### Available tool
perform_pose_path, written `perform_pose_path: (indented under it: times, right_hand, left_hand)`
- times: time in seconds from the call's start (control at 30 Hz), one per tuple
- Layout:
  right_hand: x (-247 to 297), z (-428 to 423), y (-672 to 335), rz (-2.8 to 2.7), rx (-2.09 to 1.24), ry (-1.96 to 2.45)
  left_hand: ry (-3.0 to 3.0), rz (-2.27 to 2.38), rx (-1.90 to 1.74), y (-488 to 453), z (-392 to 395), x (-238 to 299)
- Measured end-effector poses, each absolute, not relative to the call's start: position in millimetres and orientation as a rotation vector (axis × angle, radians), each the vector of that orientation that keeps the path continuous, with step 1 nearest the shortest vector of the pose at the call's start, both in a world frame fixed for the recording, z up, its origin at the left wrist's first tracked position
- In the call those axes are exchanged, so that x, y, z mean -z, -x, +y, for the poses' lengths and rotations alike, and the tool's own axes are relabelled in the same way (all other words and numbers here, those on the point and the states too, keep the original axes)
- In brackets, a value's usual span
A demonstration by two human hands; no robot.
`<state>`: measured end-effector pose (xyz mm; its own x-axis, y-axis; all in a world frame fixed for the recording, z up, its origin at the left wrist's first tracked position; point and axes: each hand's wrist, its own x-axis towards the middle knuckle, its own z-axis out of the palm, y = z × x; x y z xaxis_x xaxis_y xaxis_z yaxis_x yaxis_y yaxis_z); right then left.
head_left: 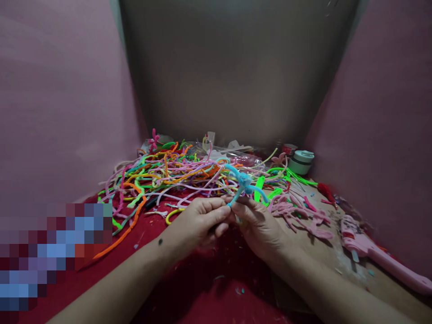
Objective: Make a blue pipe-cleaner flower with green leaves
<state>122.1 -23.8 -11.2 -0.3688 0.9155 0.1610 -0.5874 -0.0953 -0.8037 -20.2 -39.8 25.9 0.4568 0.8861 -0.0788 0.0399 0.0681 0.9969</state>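
My left hand (202,218) and my right hand (258,222) meet over the red cloth, both pinched on the stem of a light blue pipe-cleaner piece (245,183). Its twisted, looped top sticks up and to the right above my fingertips. Just behind it lies a big tangled heap of coloured pipe cleaners (168,173) in pink, orange, green, yellow and purple. My fingers are closed, thumbs pressed against the blue stem.
A pink glue gun (367,249) lies at the right on a brown board. Several pink pipe-cleaner shapes (303,213) lie beside my right hand. A pale green roll (301,161) stands at the back right. Pink walls close in on both sides.
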Motion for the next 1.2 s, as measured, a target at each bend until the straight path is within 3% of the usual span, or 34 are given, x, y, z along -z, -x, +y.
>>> perform_pose_path:
  times: [0.17,0.4,0.6,0.8,1.2]
  right_hand:
    - [19,-25,-119,-0.952,-1.592,0.624]
    - [16,-31,-118,-1.111,-1.394,0.671]
    - [8,-32,-119,-1.221,-1.453,0.650]
    - [10,-26,-121,-1.217,-1.510,0.544]
    - [7,-28,-120,-1.073,-1.660,0.498]
  left_hand:
    - [-2.150,1.345,-1.106,16,-41,-15]
    - [-2.612,1.217,-1.187,24,-36,3]
    - [-2.032,1.135,-1.177,20,-41,-16]
    - [-1.242,0.931,-0.943,18,-42,-29]
    - [-0.883,0.580,-0.747,27,-35,-19]
